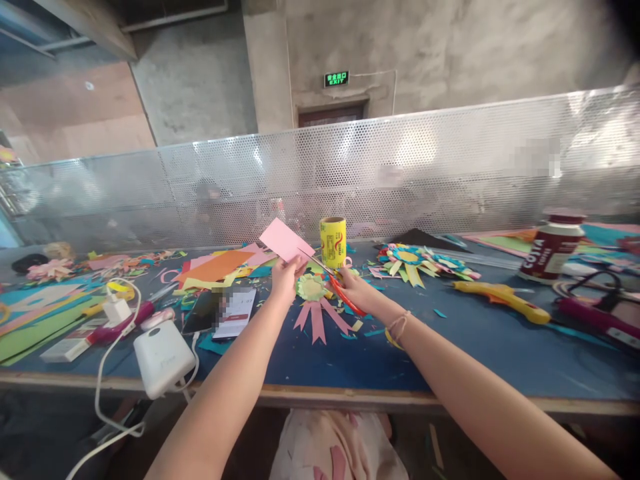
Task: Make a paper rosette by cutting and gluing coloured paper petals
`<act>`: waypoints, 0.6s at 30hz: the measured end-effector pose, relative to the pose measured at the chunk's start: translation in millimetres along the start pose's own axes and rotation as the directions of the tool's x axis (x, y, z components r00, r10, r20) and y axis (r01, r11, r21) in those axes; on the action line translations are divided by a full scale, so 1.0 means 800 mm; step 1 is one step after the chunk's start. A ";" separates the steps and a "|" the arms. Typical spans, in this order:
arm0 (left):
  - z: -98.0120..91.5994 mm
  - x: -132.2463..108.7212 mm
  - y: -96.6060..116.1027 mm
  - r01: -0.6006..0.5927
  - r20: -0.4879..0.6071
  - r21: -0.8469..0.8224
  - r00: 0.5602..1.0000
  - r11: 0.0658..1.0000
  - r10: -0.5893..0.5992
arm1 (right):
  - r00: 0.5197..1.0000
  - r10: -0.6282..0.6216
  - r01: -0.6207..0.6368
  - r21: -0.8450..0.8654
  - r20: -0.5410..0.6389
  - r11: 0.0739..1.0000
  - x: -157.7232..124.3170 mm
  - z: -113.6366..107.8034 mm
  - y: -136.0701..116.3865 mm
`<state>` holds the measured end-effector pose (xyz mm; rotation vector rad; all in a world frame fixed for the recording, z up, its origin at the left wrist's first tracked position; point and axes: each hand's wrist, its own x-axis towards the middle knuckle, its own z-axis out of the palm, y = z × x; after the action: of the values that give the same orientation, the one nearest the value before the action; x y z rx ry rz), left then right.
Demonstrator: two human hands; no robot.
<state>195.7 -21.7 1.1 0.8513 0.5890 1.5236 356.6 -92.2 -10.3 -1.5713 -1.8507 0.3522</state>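
My left hand (287, 279) pinches the lower right part of a pink sheet of paper (281, 239), holding it up off the table. Closed around the orange handles of a pair of scissors (345, 293) is my right hand (353, 288). The scissor blades point up and left and reach the paper's right edge near my left fingers. Below the hands lies a paper rosette (311, 288) with a yellow-green centre and pink ribbon tails (320, 321). A yellow roll of tape (333, 241) stands upright just behind the scissors.
Paper scraps lie around the blue tabletop (400, 363). To the right are a yellow glue gun (505, 299), a brown bottle (553, 247) and another rosette (407, 257). On the left are a phone (235, 313), a white power bank (164, 359) with cables and coloured paper (220, 267). A perforated metal screen (425, 160) stands behind.
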 end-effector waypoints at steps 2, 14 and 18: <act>0.002 -0.003 0.000 0.003 0.030 -0.003 1.000 1.000 -0.003 | 1.000 -0.001 0.001 0.008 -0.003 1.000 0.000 -0.001 -0.002; 0.003 -0.004 -0.008 0.014 0.127 -0.046 0.992 0.999 -0.008 | 1.000 0.005 -0.006 0.037 0.018 0.999 0.004 0.002 -0.002; 0.003 -0.003 -0.006 0.023 0.113 -0.049 0.993 0.999 -0.017 | 1.000 0.020 -0.020 0.046 0.006 0.999 0.004 0.003 -0.002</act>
<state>200.7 -24.0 -2.1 0.8841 0.4729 1.4564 353.7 -89.4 -9.8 -1.5602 -1.8196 0.4057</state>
